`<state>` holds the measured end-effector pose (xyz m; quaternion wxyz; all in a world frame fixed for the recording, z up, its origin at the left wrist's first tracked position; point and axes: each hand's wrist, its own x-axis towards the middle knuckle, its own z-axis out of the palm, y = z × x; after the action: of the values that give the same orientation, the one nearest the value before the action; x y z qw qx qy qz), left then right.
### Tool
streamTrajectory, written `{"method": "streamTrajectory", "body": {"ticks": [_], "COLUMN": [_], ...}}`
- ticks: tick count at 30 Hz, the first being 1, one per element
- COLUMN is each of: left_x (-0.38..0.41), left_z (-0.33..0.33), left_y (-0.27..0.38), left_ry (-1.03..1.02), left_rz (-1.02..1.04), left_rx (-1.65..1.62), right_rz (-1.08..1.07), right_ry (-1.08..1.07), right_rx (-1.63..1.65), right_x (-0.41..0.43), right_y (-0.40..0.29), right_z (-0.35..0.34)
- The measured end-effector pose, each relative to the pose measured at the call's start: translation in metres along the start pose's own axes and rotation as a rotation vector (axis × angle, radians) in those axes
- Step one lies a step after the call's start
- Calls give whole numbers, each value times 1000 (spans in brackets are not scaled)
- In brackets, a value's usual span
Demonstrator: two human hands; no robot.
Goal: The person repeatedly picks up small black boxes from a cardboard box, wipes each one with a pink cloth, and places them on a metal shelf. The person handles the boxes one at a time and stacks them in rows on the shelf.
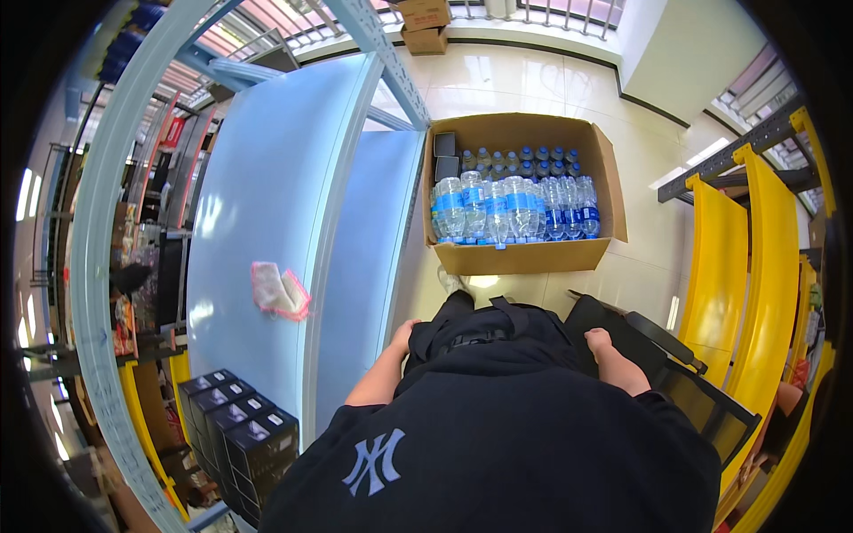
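My left hand (404,334) hangs beside my left hip, near the edge of the light blue metal shelf (360,266); its fingers are partly hidden. On my other side, my right hand (598,338) is low above a black chair (586,313), its fingers curled and whatever lies inside them out of sight. Before me on the floor stands an open cardboard box (526,260) holding many plastic water bottles (516,200) and small dark boxes (445,144). A white cloth with a pink edge (280,291) lies on the upper blue shelf board (266,166).
Several black boxes (246,433) stand on the shelf at lower left. A yellow shelf rack (716,266) is at right, where part of another person's arm (789,398) shows. Small cartons (425,40) sit by the far railing; a white pillar (686,60) stands at upper right.
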<state>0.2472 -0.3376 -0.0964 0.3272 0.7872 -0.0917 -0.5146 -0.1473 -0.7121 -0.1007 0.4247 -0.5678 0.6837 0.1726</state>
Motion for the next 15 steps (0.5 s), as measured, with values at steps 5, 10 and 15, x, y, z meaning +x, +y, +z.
{"method": "streamTrajectory", "body": {"ticks": [5, 10, 15], "left_x": [30, 59, 166], "left_z": [-36, -81, -116], "left_y": [53, 131, 188], "left_ry": [-97, -42, -22], "left_rz": [30, -107, -84], "left_rx": [-28, 207, 432], "right_rz": [-179, -262, -349], "right_ry": [-43, 77, 90], "right_rx": [-74, 121, 610], "right_x": [-14, -26, -2], "right_y": [-74, -180, -264], "right_z": [25, 50, 114]}}
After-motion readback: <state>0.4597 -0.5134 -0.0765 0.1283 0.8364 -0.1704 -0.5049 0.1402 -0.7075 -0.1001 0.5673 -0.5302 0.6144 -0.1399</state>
